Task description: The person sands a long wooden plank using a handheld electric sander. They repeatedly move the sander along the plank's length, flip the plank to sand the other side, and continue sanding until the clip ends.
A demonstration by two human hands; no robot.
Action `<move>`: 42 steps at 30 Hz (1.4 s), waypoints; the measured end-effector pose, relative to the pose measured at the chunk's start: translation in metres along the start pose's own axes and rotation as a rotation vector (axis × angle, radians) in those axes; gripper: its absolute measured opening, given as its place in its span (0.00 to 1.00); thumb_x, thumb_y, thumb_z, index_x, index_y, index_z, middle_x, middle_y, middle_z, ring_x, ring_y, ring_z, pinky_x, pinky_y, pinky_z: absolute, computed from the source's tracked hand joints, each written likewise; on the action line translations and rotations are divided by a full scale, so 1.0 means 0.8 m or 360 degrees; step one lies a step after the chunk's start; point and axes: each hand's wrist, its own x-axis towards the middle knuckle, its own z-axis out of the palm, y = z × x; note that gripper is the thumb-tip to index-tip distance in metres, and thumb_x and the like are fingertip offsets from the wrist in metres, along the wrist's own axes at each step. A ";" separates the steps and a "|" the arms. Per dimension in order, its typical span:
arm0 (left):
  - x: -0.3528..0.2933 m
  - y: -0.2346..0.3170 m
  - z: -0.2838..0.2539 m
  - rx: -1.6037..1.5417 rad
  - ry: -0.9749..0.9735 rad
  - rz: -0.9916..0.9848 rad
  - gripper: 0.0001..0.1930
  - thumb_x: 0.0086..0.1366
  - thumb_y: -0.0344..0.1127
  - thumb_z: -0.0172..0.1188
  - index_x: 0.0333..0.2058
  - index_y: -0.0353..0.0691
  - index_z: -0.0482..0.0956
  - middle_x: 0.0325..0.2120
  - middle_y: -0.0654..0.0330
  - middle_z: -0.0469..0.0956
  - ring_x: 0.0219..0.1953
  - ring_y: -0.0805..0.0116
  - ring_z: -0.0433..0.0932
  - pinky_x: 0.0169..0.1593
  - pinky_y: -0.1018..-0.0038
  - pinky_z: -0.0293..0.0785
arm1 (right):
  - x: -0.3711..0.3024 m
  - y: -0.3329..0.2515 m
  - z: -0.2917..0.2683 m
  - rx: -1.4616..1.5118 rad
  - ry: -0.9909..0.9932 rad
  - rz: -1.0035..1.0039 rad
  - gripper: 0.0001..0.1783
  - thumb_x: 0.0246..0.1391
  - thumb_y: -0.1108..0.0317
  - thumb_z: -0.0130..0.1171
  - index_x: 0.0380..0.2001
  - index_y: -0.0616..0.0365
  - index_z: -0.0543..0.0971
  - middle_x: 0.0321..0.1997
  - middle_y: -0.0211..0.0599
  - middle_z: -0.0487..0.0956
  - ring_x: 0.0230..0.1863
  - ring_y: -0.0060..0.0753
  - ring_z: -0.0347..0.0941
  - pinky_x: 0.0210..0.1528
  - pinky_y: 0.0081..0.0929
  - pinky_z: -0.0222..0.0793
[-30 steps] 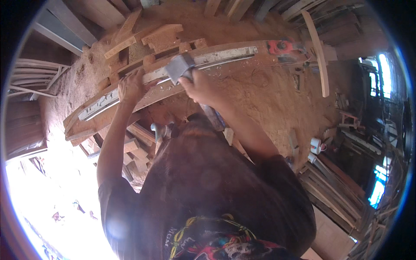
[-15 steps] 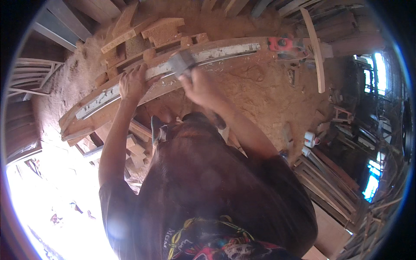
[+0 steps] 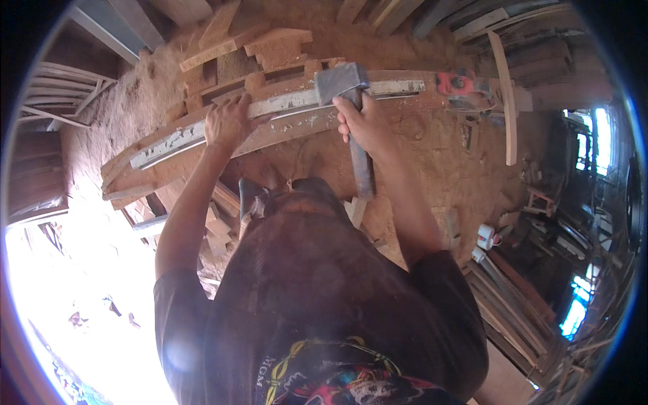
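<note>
A long, pale strip (image 3: 287,101) with flaking paint lies along a reddish wooden plank (image 3: 270,138), which runs across the bench from lower left to upper right. My left hand (image 3: 228,125) rests on the strip, fingers spread over its far edge and thumb out to the right. In my right hand (image 3: 363,125) is a heavy hammer (image 3: 339,82), gripped close to its grey block head. Its dark handle (image 3: 362,177) points back toward me. The head is over the strip's right half; whether it touches the strip I cannot tell.
A red power tool (image 3: 455,84) sits at the plank's right end, beside a narrow wooden slat (image 3: 504,101). Wood offcuts (image 3: 277,50) are piled behind the plank. Stacked boards (image 3: 509,314) and a white bottle (image 3: 486,236) are on the right. Sawdust covers the ground.
The hammer in my right hand has moved right along the strip, and its handle now shows below my hand. My left hand stays on the strip. The whole view has shifted slightly.
</note>
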 end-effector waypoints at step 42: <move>-0.003 0.002 -0.001 -0.0061 0.0015 -0.0024 0.42 0.60 0.81 0.57 0.52 0.47 0.80 0.47 0.55 0.86 0.56 0.55 0.83 0.60 0.53 0.72 | 0.003 -0.005 -0.038 0.0205 0.0010 0.0056 0.10 0.73 0.64 0.58 0.37 0.57 0.73 0.25 0.27 0.73 0.19 0.20 0.70 0.21 0.26 0.72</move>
